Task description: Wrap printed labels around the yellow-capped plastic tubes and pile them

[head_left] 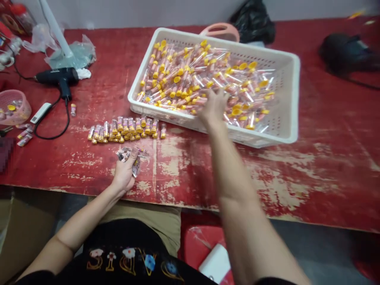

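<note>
My left hand (124, 174) is closed around a small bunch of printed clear plastic sleeves (126, 153), held just above the table's front part. My right hand (215, 105) reaches over the near rim of a white plastic basket (289, 99). Its fingers point down among many small clear tubes (184, 75) with yellow caps and pinkish contents. Motion blur hides whether those fingers grip a tube. Beyond my left hand, several short wrapped tubes (127, 126) stand or lean in a close group, yellow ends downward.
A black heat gun (56, 77) with its cord lies at the left, near a lamp stand (59, 31). A pink basket (14, 111) of small pieces sits at the left edge. Behind the white basket are a black plastic bag (252, 21) and a pink handle (221, 29).
</note>
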Tool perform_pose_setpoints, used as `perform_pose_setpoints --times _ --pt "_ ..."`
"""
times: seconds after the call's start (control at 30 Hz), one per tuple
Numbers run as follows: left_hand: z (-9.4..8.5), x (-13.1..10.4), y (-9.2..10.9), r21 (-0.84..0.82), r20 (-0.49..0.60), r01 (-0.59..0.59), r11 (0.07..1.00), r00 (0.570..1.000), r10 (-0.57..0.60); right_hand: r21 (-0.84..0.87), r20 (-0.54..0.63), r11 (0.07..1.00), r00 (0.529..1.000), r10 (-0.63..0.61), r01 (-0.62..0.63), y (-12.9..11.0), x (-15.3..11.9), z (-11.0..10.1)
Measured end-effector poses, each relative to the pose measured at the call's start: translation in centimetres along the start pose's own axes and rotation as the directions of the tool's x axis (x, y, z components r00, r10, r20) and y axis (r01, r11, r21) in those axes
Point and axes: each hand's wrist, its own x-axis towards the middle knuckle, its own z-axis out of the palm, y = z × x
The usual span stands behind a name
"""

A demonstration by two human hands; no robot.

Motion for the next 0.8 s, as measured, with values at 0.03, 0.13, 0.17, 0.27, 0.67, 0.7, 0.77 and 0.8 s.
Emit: perform_pose_setpoints --times 0.03,0.13,0.17,0.27,0.67,0.7,0.77,0.8 --pt "-0.1 -0.1 0.2 -0.003 -0.008 0.016 1.0 1.0 -0.016 -0.021 0.024 1.0 1.0 0.01 -0.009 0.8 2.1 -0.2" --pt "-0.7 -0.4 0.9 -0.017 -0.022 0.07 0.997 0.997 -0.07 -0.034 0.097 0.999 0.995 -0.012 0.016 2.1 3.9 -0.6" --pt "-0.9 -0.5 1.0 -0.023 -0.026 0.082 0.996 0.996 -0.083 -0.029 0.108 0.999 0.994 -0.028 0.031 2.2 3.0 -0.7" --pt "-1.6 -0.5 1.3 -0.033 -0.014 0.11 0.993 0.994 -0.11 0.156 0.095 0.984 0.99 -0.101 0.085 1.4 -3.5 -1.6" --pt "-1.7 -2.3 -0.4 0.035 0.1 0.227 0.973 0.968 -0.229 0.789 -0.124 0.587 0.983 -0.136 0.181 -5.6 -22.7 -0.4" --pt "-1.8 -2.5 -0.5 0.04 0.108 0.235 0.971 0.965 -0.238 0.774 -0.154 0.6 0.979 -0.132 0.202 -5.2 -22.9 -0.3" --pt "-2.1 -2.6 -0.5 0.06 0.135 0.239 0.969 0.96 -0.245 0.726 -0.208 0.633 0.963 -0.17 0.269 -4.6 -23.5 -0.3" --pt "-2.2 -2.7 -0.4 0.071 0.152 0.238 0.969 0.957 -0.246 0.695 -0.22 0.65 0.952 -0.215 0.307 -4.4 -23.8 -0.5"
